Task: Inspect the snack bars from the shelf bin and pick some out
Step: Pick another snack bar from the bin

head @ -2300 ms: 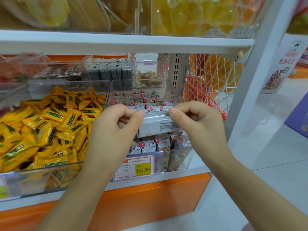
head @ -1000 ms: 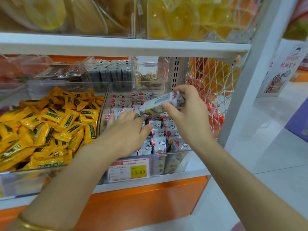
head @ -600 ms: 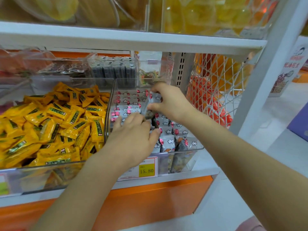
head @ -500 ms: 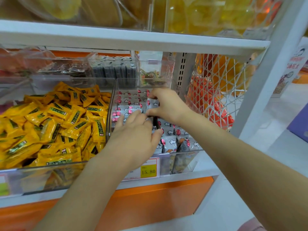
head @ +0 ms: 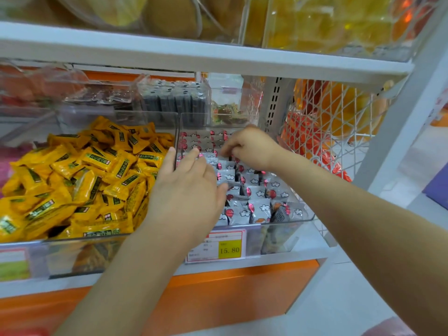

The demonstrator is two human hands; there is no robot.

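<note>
A clear shelf bin (head: 286, 220) holds rows of grey snack bars (head: 259, 207) printed with clouds and red dots, standing on edge. My left hand (head: 186, 187) lies flat over the bin's left side, fingers straight, resting on the tops of the bars. My right hand (head: 252, 149) reaches into the back rows with its fingers curled down, pinching the top of one snack bar (head: 226, 155) that stands among the others. Both hands hide the bars beneath them.
Left of the bin, another clear bin is heaped with yellow wrapped snacks (head: 84, 170). A price tag (head: 218, 246) reading 15.80 hangs on the bin's front. Dark packs (head: 174, 100) stand behind. The white upper shelf (head: 194, 57) hangs low overhead. A white net basket (head: 332, 122) is at the right.
My right hand carried the lifted bar down into the back rows of the bin. My left hand let go of it and spread flat over the bars.
</note>
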